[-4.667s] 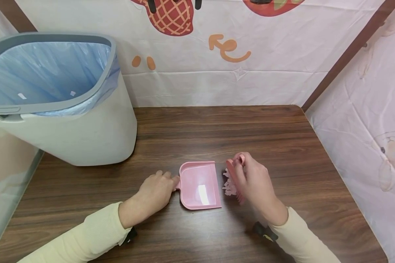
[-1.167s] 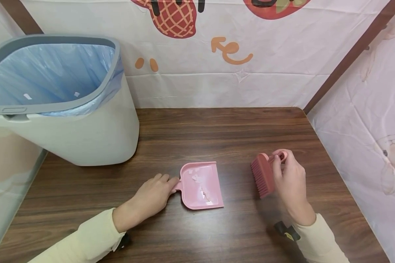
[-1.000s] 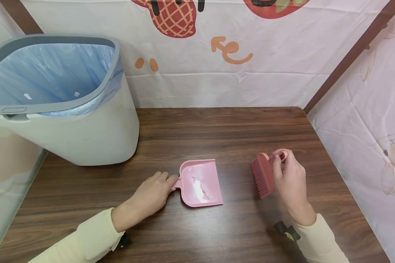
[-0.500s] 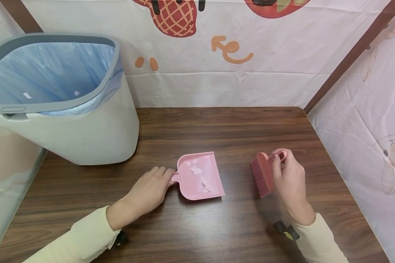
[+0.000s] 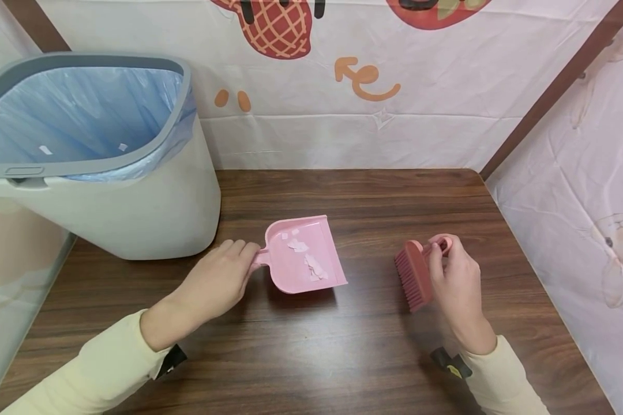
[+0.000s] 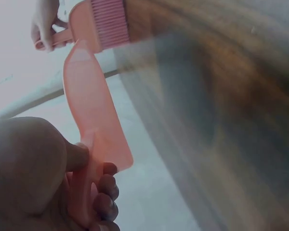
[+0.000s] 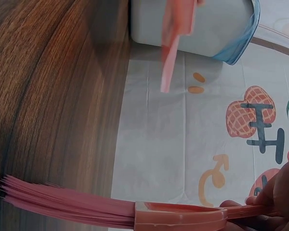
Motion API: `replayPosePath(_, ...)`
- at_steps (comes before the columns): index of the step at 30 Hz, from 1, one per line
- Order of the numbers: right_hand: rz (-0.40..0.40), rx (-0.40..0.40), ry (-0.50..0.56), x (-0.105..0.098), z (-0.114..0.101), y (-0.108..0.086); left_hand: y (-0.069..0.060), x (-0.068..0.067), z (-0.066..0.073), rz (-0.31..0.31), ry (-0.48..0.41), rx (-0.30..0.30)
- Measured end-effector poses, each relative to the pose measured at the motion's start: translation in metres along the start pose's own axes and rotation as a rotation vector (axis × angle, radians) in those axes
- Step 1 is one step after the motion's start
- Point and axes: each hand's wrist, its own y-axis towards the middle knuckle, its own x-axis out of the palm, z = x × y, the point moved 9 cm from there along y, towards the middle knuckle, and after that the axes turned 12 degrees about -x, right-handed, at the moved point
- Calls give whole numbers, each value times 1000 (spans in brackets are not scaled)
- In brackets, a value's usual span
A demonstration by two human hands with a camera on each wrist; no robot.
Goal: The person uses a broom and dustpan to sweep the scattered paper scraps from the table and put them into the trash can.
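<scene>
My left hand (image 5: 215, 282) grips the handle of a pink dustpan (image 5: 322, 248), which hangs above the table with its shadow below it. Several white paper scraps (image 5: 314, 267) lie in the pan. In the left wrist view the fingers curl round the dustpan handle (image 6: 84, 192). My right hand (image 5: 457, 288) holds a pink hand brush (image 5: 417, 276) by its looped handle, to the right of the dustpan. The right wrist view shows the brush bristles (image 7: 62, 199) pointing down to the wooden table; whether they touch it I cannot tell.
A pale waste bin (image 5: 135, 219) with a blue bag liner (image 5: 93, 115) stands at the back left of the wooden table (image 5: 353, 202). Two small white scraps show on the liner. A printed white cloth (image 5: 291, 138) hangs behind the table.
Paper scraps at the brush earlier are now in the dustpan. The left hand has lifted the dustpan off the table, up and leftward. The right hand moved right earlier, then stayed still.
</scene>
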Motion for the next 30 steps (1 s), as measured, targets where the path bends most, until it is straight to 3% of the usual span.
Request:
replayPosePath(7,-10,7,-10,1,0,0,9,-25,2,11,-1,28)
replayPosePath(11,-8,5,-18,1,1,1,13,-41,2,-4,-18,14)
replayPosePath(17,-5,-3,-22,1,1,1,17,-68,4,23,-21,21)
replayPosePath(30,-5,-10,-18,1,1,1,24,-113,-7,-84,-49,-91)
